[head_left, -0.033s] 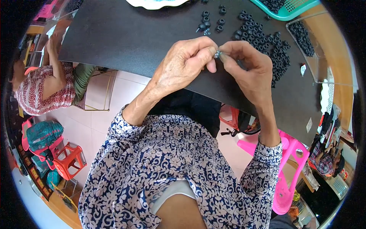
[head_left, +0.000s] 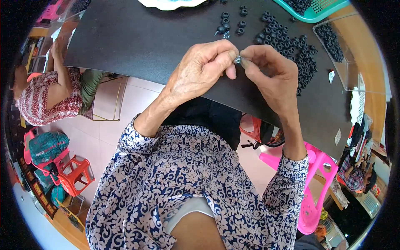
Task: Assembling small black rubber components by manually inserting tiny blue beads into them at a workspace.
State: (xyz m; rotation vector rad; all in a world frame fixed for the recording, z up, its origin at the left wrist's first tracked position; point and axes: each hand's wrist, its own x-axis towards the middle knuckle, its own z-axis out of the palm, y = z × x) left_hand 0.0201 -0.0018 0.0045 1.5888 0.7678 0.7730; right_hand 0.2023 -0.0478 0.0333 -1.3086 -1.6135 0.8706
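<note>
Above the dark table (head_left: pixel 125 37), my left hand (head_left: pixel 204 68) and my right hand (head_left: pixel 273 73) meet fingertip to fingertip. Between them is a small shiny silvery metal piece (head_left: pixel 237 60), coiled like a spring. My left thumb and forefinger pinch one side of it, my right thumb and forefinger the other. Fingers cover most of it. Just beyond my left hand lie similar small metal coils (head_left: pixel 226 36) and a few round black ring-like parts (head_left: pixel 225 21). To the right, close to my right hand, spreads a large pile of the same black parts (head_left: pixel 278 34).
A green plastic basket (head_left: pixel 318 16) and a clear tray (head_left: pixel 346 79) with black parts stand at the right. A white scalloped plate (head_left: pixel 171 5) sits at the far edge. Another person (head_left: pixel 50 98) sits at left, near a red stool (head_left: pixel 77 177). A pink chair (head_left: pixel 310 196) stands at my right.
</note>
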